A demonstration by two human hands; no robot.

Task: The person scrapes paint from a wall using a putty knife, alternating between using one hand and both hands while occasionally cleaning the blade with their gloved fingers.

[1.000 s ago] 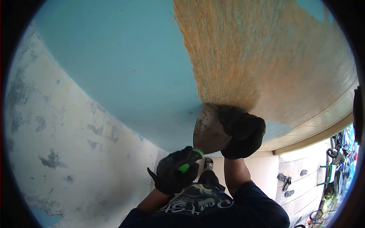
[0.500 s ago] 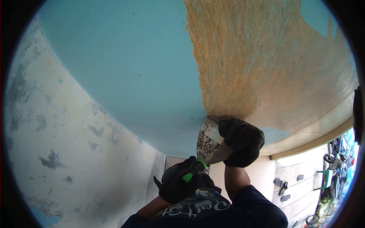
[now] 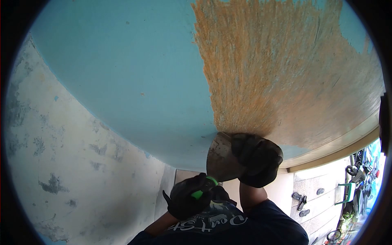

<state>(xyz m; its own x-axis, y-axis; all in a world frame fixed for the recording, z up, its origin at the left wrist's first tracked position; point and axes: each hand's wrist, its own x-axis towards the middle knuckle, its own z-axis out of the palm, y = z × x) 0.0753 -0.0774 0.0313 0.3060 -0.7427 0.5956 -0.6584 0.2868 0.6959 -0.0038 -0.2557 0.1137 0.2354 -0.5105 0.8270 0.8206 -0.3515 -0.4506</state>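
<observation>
My left hand (image 3: 189, 197), in a black glove, is wrapped round the green handle (image 3: 203, 187) of a paint scraper. The scraper's wide, stained metal blade (image 3: 221, 157) points up, its tip at the lower border between blue paint (image 3: 163, 81) and a rough orange-brown patch (image 3: 245, 73). My right hand (image 3: 258, 159), also black-gloved, is closed on the right side of the blade, near the patch's lower end. Its fingertips and part of the blade are hidden.
A patchy whitish wall (image 3: 81, 163) meets the blue surface on the left. A cream ledge (image 3: 335, 153) runs along the right. Beyond it are dark slippers (image 3: 300, 199) on paving, a green stool (image 3: 347, 192) and parked motorbikes (image 3: 359, 175).
Both hands and the scraper have shifted slightly down and left in view. The blade has turned, its speckled face now looking plainer and greyer.
</observation>
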